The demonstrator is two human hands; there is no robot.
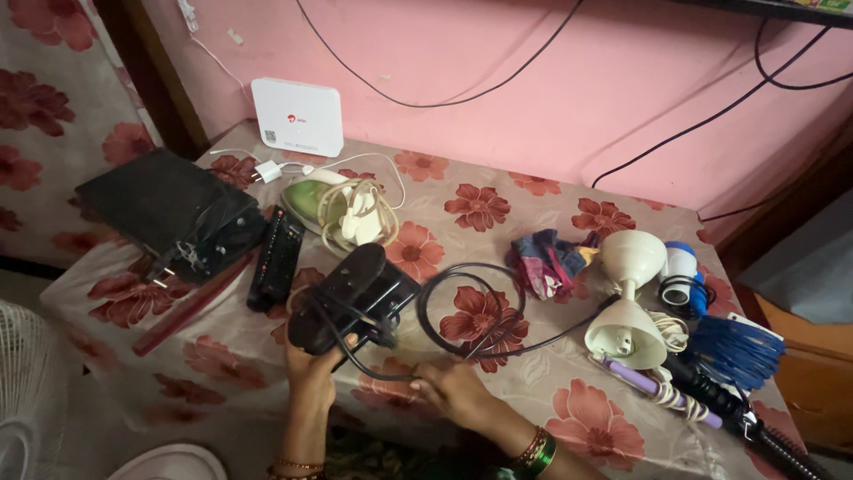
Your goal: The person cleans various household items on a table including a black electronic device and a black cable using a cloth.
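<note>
Black appliance clasped in left hand, right hand pinching its cord; remote and iron nearby.

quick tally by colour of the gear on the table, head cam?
Black: 4 - flat case, remote, appliance held by left hand, corded brush; right hand on its cord
White or cream: 3 - router, charger, lamp
Green: 1 - iron
Blue: 1 - fan-like piece
Total: 9

Pink wall, black cables hanging; floral-cloth table.
</note>
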